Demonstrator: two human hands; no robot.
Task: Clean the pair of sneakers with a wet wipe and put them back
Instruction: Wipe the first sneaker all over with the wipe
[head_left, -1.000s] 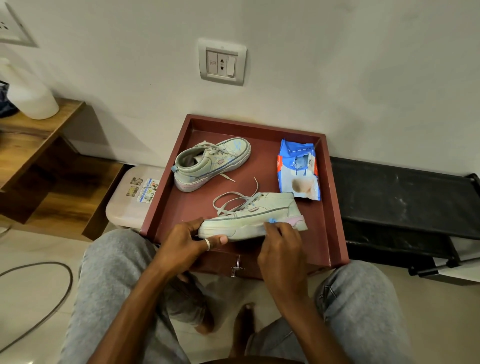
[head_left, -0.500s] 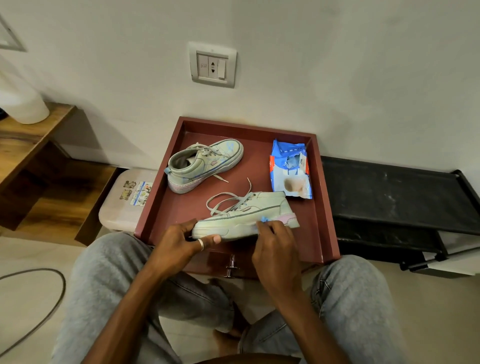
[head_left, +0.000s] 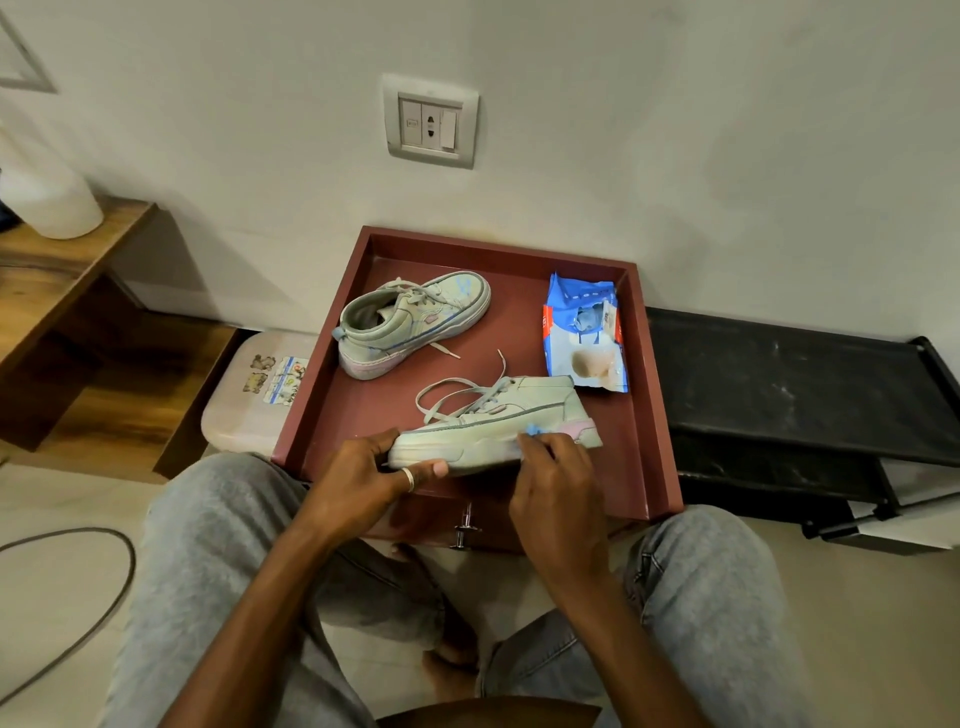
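Observation:
A pale green sneaker (head_left: 498, 423) lies on its side at the front of the dark red drawer (head_left: 655, 415), sole toward me. My left hand (head_left: 363, 480) grips its toe end, thumb along the sole. My right hand (head_left: 558, 480) pinches a small blue wet wipe (head_left: 534, 429) against the sole's edge near the pink heel. The second sneaker (head_left: 415, 322) stands upright at the drawer's back left. A blue and white wet wipe pack (head_left: 584, 335) lies open at the back right.
A black rack (head_left: 789, 384) sits right of the drawer. A beige stool (head_left: 244, 410) and a wooden shelf (head_left: 57, 270) with a white bottle (head_left: 49, 200) are left. A cable (head_left: 78, 623) loops on the floor. My knees flank the drawer front.
My right hand with the wipe has slid slightly left along the sole from near the heel. The left hand keeps its grip on the toe. The camera view shifted a little.

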